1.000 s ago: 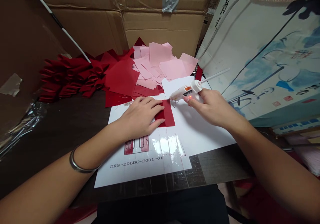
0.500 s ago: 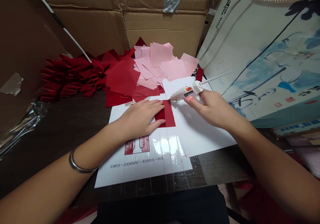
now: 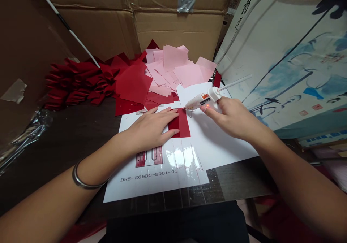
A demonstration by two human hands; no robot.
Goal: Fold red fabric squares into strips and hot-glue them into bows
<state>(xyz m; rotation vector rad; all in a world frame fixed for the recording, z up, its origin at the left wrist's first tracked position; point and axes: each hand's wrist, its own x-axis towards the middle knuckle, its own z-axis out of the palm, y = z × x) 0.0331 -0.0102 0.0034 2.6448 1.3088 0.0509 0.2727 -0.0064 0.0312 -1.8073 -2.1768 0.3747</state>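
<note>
My left hand [image 3: 151, 129] lies flat with its fingers stretched out, pressing on a small red fabric piece [image 3: 184, 124] that looks folded over at its left part. My right hand [image 3: 233, 115] is wrapped round a white hot glue gun [image 3: 202, 99], on which a small orange-red light glows. A clear glue stick [image 3: 235, 82] juts from the gun's back end. The nozzle points left and is at the fabric's upper right edge; whether it touches cannot be made out. Under the fabric is a white printed sheet [image 3: 157, 192], partly covered by clear tape.
Behind my hands lie pink fabric squares [image 3: 176, 60] and red fabric squares [image 3: 132, 82]. Folded red pieces [image 3: 78, 82] are heaped at the left. Cardboard [image 3: 176, 30] stands at the back, a painted white panel [image 3: 292, 62] on the right. Crumpled clear plastic [image 3: 38, 124] lies at left.
Both hands, the glue gun and the red fabric piece stay almost where they were. The whole view has shifted very slightly.
</note>
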